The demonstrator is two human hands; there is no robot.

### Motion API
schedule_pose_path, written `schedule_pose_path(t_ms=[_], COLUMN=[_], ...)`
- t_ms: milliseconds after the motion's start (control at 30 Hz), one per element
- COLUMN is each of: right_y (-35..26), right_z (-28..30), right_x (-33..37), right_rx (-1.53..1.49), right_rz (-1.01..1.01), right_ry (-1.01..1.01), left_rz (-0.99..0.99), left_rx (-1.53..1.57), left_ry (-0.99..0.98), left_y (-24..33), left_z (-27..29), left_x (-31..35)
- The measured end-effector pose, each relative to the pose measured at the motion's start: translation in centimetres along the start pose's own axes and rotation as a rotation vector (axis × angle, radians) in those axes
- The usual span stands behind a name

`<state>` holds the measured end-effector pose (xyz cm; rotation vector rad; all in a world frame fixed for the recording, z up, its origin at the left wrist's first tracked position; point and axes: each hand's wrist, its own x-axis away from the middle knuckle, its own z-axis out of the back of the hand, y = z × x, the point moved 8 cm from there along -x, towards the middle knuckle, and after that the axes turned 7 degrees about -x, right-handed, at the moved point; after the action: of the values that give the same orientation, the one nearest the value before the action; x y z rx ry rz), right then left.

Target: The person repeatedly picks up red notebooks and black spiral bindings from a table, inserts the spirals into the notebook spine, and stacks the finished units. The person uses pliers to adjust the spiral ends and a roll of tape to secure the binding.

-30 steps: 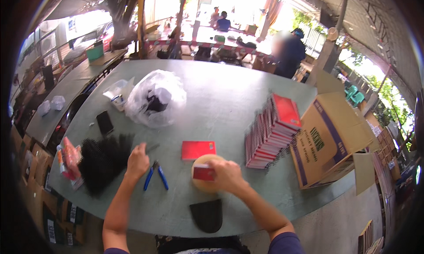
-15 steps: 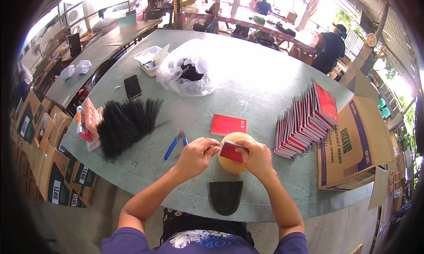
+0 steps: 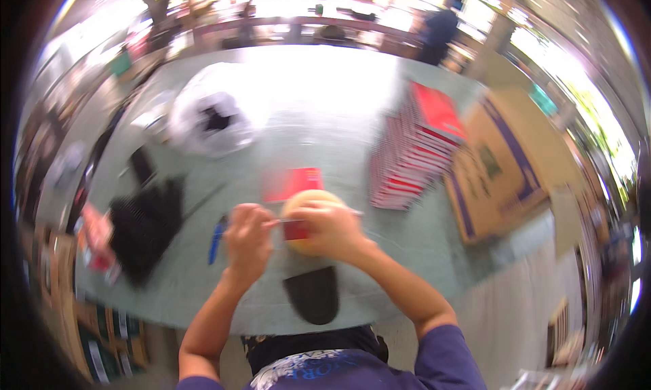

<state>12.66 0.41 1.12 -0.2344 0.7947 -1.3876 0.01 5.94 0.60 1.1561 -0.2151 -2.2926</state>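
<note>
A small red notebook (image 3: 296, 230) is held in my right hand (image 3: 330, 226), whose fingers wrap over its top. My left hand (image 3: 249, 237) is closed, fingertips pinched beside the notebook's left edge; blur hides what is between them. Both hands are above a round yellowish roll (image 3: 313, 197), partly covered by the right hand. Just beyond it, another red notebook (image 3: 302, 180) lies flat. Blue-handled cutting pliers (image 3: 216, 241) rest left of my left hand. Nearer to me lies a black pad with one rounded end (image 3: 316, 296).
Left on the table are a heap of black spiral coils (image 3: 146, 227), a dark flat object (image 3: 142, 165) and a plastic bag (image 3: 193, 129) with black contents. Right stand a row of red spiral notebooks (image 3: 413, 152) and an open cardboard box (image 3: 495, 173). A person (image 3: 437, 34) is beyond.
The view has swung right, so the table things appear further left, and it is blurred. My right hand has turned over the notebook's top; my left stays closed by its left edge.
</note>
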Motion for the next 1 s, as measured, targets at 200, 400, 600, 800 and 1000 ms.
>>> schedule_pose_path(t_ms=[200,400,600,800,1000], right_y=[-0.3,0.6,-0.1,0.2,3.5], right_z=[-2.3,-1.8,-1.0,-1.1,0.2], right_x=[-0.4,-0.4,-0.8,-0.6,-2.2], right_rx=[0.114,0.113,-0.090,-0.115,-0.045], right_rz=[0.070,0.102,0.081,0.177,-0.250], right_ry=[0.059,0.254,0.260,0.204,-0.117], left_rz=[0.237,0.471,0.356,-0.152,-0.111], left_rx=[0.306,0.374,0.354,-0.145,-0.077], left_ry=[-0.540,-0.727,-0.439,0.015,-0.694], left_y=[-5.7,-5.0,-3.2,3.1,4.5], left_z=[-1.2,-2.0,-0.2,2.4,-7.0], left_x=[1.5,1.0,-0.9,-1.7,9.1])
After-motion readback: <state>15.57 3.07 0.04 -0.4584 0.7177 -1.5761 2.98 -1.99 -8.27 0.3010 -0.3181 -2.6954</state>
